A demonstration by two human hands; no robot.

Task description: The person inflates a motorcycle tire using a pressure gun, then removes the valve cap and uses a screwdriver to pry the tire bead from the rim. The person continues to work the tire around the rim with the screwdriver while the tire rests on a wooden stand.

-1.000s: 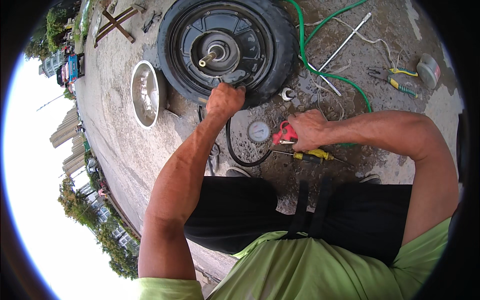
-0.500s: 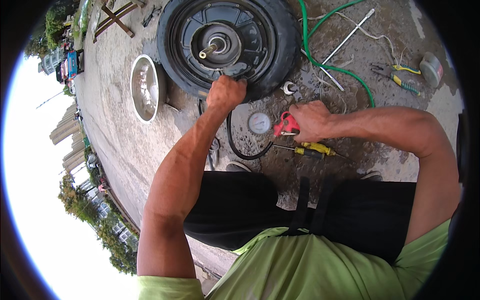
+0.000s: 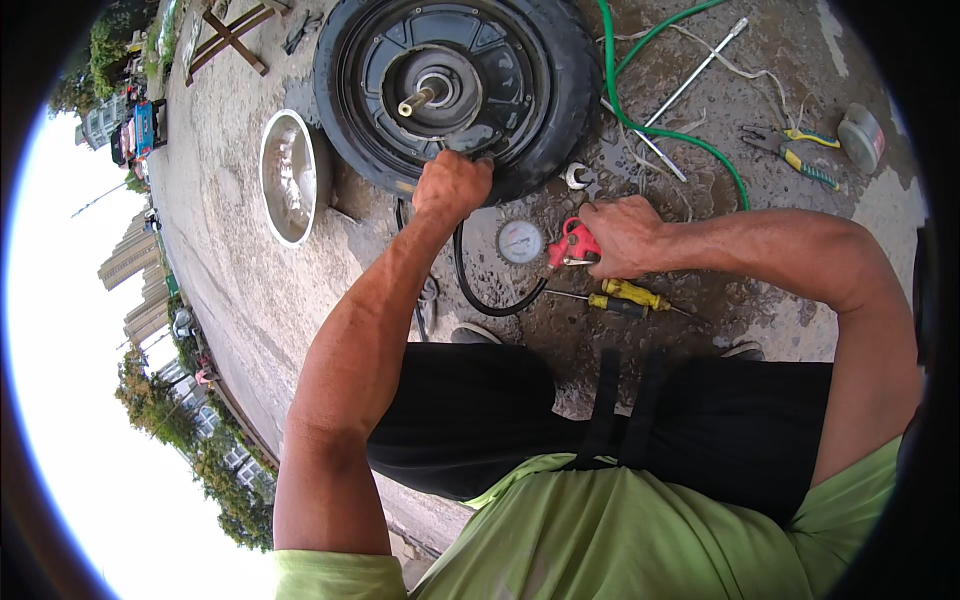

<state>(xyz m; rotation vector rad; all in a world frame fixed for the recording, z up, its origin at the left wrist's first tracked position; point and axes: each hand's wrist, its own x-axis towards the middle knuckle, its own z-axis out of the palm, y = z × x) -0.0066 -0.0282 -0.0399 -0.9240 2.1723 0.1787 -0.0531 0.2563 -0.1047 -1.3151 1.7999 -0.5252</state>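
A black wheel [image 3: 470, 80] with a thick tyre and a hub axle lies flat on wet concrete. My left hand [image 3: 452, 186] presses a black hose end against the tyre's near rim, fingers closed on it. The hose [image 3: 478, 292] loops back to a round pressure gauge [image 3: 520, 241]. My right hand [image 3: 625, 236] grips the red handle of the inflator gun [image 3: 574, 245] beside the gauge. A yellow-and-black screwdriver [image 3: 625, 297] lies just below that hand.
A steel bowl [image 3: 288, 176] sits left of the wheel. A green hose [image 3: 680, 130] curves past the wheel's right side, near a metal rod [image 3: 695, 72], yellow-handled pliers [image 3: 800, 160] and a small round tin [image 3: 860, 137]. A wooden stand [image 3: 232, 35] is far left.
Both hands stay in place on the hose end and inflator handle; the view has shifted slightly, nothing else moved.
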